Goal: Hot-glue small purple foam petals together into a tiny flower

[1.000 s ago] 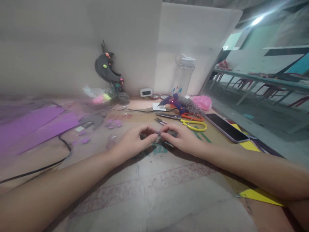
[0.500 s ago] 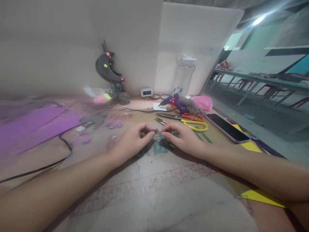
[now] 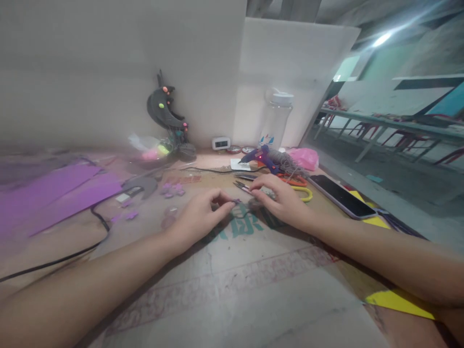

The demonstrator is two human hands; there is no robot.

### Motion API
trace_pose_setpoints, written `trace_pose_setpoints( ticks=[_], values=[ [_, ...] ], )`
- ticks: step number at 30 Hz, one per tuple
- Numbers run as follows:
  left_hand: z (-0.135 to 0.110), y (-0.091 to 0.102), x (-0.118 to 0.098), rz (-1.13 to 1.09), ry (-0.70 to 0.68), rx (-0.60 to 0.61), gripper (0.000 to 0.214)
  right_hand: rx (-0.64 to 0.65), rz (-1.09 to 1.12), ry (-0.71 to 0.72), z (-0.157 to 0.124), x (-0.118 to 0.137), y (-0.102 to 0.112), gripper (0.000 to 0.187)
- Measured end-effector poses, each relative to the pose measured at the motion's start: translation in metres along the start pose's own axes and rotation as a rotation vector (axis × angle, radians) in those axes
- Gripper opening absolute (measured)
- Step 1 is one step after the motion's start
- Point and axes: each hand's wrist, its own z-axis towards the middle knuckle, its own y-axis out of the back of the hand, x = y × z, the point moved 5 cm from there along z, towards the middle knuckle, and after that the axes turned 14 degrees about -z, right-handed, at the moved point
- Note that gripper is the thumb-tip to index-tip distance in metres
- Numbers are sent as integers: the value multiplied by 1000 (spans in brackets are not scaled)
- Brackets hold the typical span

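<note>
Thumb and forefinger of my left hand (image 3: 203, 212) pinch a small purple flower piece (image 3: 236, 201) above the cardboard sheet. My right hand (image 3: 277, 195) is off to the right, its thumb and forefinger closed at the near end of a small two-pointed metal tool (image 3: 241, 185); its rear part is hidden by the fingers. Just behind that hand lie scissors with orange (image 3: 295, 181) and yellow handles, partly covered. More purple flower pieces (image 3: 172, 189) lie left of my left hand, with a few others (image 3: 132, 215) nearer the purple sheets (image 3: 72, 193).
A blue glue gun (image 3: 261, 157) with a red light rests beside grey yarn (image 3: 286, 162). Behind stand a clear bottle (image 3: 277, 121), a small white clock (image 3: 221, 143) and a dark crescent ornament (image 3: 161, 108). A phone (image 3: 342, 195) lies right; a black cord (image 3: 72, 252) crosses the left.
My right hand has moved away from the flower piece, up and over to the small metal tool. My left hand still holds the purple piece. The view has tilted slightly upward.
</note>
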Motion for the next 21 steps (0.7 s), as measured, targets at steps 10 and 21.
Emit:
trace_pose_setpoints(
  ticks=[10, 21],
  values=[
    [2, 0, 12, -45, 57, -17, 23, 16, -148, -170, 11, -59, -7, 19],
    [2, -1, 10, -53, 40, -19, 24, -40, -142, -416, 19, -121, -1, 36]
  ],
)
